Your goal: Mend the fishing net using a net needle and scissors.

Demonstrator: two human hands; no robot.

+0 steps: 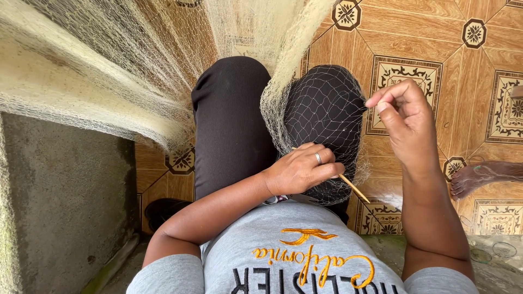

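Nearest the camera, the left hand (302, 170) rests closed on the person's right thigh, gripping a thin wooden netting needle (353, 188) whose free end projects out of the fist toward the lower right. A ring sits on one finger of this hand. Directly under and around the hand, the cream fishing net (327, 109) is draped over the black-trousered knee, its open mesh plainly visible against the dark cloth. Up and to the right of the left hand, the right hand (406, 122) is raised, thumb and forefinger pinched shut on the edge of the mesh, holding a strand taut; whether a separate twine runs between needle and pinch cannot be told. Beyond both hands, the bulk of the net rises in a gathered, hanging mass to the upper left. Judged from this layout, the work is mid-course: one small section is under the needle, and no finished or damaged area can be distinguished. Farther out lie the patterned floor tiles (425, 32), and a bare foot (479, 177) of another person at right.
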